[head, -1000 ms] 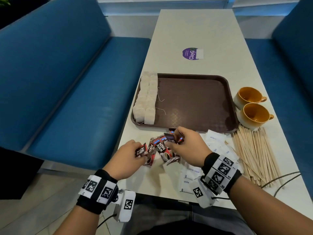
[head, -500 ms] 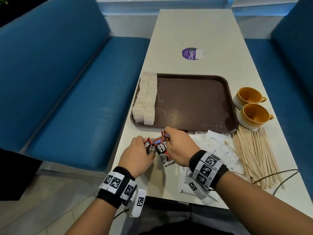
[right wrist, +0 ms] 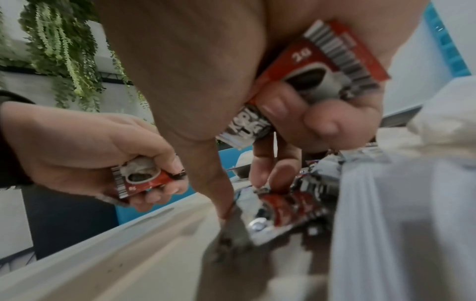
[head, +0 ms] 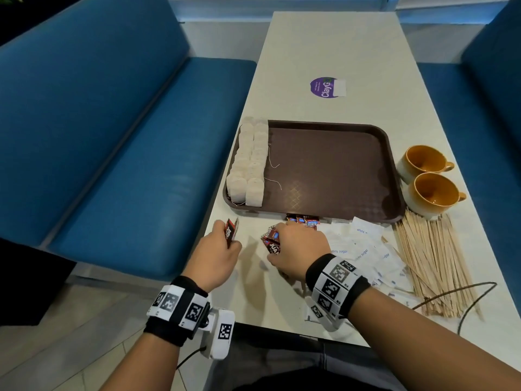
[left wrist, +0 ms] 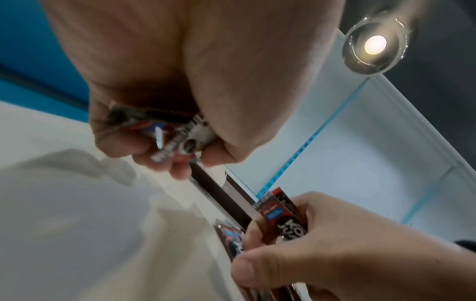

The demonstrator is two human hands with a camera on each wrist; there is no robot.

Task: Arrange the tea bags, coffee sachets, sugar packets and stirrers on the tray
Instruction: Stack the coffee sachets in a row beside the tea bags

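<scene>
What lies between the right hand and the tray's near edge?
In the head view, a few loose coffee sachets lie on the table between the right hand and the tray.

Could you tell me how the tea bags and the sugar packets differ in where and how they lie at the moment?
The tea bags sit on the tray, along its left edge; the sugar packets lie on the table, in front of the tray. The tea bags stand in two neat rows; the sugar packets form a loose, overlapping heap. The sugar packets carry blue print; the tea bags look plain. Both are pale, and neither hand touches them.
</scene>
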